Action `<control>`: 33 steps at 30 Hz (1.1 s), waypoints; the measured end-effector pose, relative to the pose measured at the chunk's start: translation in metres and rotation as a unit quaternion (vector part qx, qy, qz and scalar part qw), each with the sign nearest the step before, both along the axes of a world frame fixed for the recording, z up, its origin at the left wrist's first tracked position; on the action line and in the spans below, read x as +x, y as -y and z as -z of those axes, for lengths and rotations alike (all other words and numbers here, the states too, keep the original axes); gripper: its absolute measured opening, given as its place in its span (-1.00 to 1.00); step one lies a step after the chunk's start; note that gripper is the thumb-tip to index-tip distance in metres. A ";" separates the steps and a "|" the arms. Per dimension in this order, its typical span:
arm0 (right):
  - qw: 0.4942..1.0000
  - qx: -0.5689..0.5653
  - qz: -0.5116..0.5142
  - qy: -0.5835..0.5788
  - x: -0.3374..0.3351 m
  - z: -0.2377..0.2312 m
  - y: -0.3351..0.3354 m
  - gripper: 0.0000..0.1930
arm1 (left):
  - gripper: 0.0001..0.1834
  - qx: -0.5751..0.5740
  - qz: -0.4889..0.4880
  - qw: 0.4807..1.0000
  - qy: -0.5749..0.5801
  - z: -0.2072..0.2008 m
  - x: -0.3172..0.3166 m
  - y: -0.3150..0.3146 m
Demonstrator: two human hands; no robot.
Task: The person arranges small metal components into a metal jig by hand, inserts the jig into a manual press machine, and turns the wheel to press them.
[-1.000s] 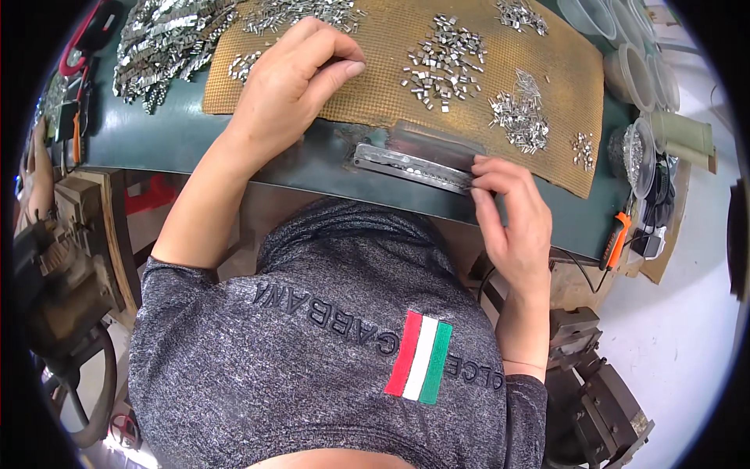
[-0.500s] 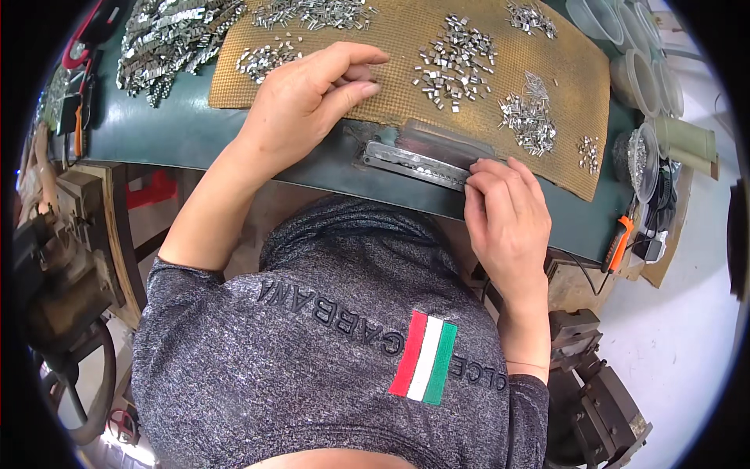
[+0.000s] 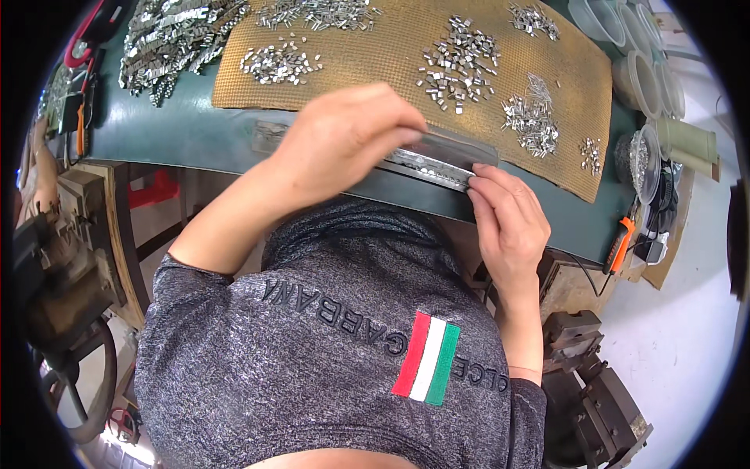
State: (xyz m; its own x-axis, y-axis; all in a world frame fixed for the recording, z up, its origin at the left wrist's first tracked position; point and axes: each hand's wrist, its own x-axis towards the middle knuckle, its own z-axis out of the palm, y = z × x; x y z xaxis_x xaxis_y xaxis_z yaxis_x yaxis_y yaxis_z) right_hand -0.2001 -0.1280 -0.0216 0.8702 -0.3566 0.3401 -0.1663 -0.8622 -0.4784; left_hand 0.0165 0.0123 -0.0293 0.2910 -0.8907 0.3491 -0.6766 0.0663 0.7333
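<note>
A narrow metal holder (image 3: 432, 170), channel-shaped with small shiny pieces along it, lies near the bench's front edge. My right hand (image 3: 509, 219) has its bent fingers and thumb pinched at the holder's right end. Over the holder's left part hovers my left hand (image 3: 348, 141), slightly blurred, thumb and forefinger brought together. Whatever lies between those fingertips is too small to make out. Just behind the holder is a dark flat plate (image 3: 461, 146). Piles of small silvery metal pieces (image 3: 459, 62) are spread on the tan textured mat (image 3: 367, 66) beyond my hands.
A heap of linked metal strips (image 3: 176, 43) lies at the far left. On the right stand clear plastic tubs (image 3: 637, 82), a tub of small metal parts (image 3: 644, 160) and an orange-handled tool (image 3: 621, 244). Dark metal machinery (image 3: 594, 391) sits below the bench's right side.
My left hand has moved right and nearer, from above the mat to over the holder, its fingertips drawing together. My right hand stays at the holder's right end.
</note>
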 end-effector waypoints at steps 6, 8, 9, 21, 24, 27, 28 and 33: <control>0.988 0.147 0.044 0.024 -0.013 0.003 0.003 -0.81 | -0.88 -0.006 0.056 0.997 -0.044 0.003 -0.024 0.001; 0.989 0.136 0.042 0.026 -0.016 0.009 0.005 -0.81 | -0.87 0.001 0.060 0.997 -0.052 0.006 -0.029 0.001; 0.992 0.114 0.030 0.039 -0.017 0.013 0.006 -0.80 | -0.86 -0.003 0.055 0.997 -0.046 0.008 -0.030 0.002; 0.996 0.083 -0.027 0.006 0.011 -0.021 0.027 -0.83 | -0.81 -0.060 0.043 0.992 0.102 0.011 -0.031 -0.003; 0.996 0.050 -0.067 0.021 0.050 -0.033 0.034 -0.80 | -0.86 -0.101 0.081 0.989 0.076 0.018 -0.021 -0.004; 0.993 0.044 -0.105 0.002 0.098 -0.044 0.037 -0.78 | -0.84 -0.090 0.092 0.991 0.034 0.019 -0.019 -0.010; 0.993 0.019 -0.121 0.005 0.116 -0.044 0.040 -0.79 | -0.84 -0.091 0.089 0.992 0.013 0.020 -0.019 -0.012; 0.986 -0.039 -0.163 -0.002 0.205 -0.024 0.054 -0.71 | -0.76 -0.097 0.105 0.990 -0.021 0.016 -0.013 -0.016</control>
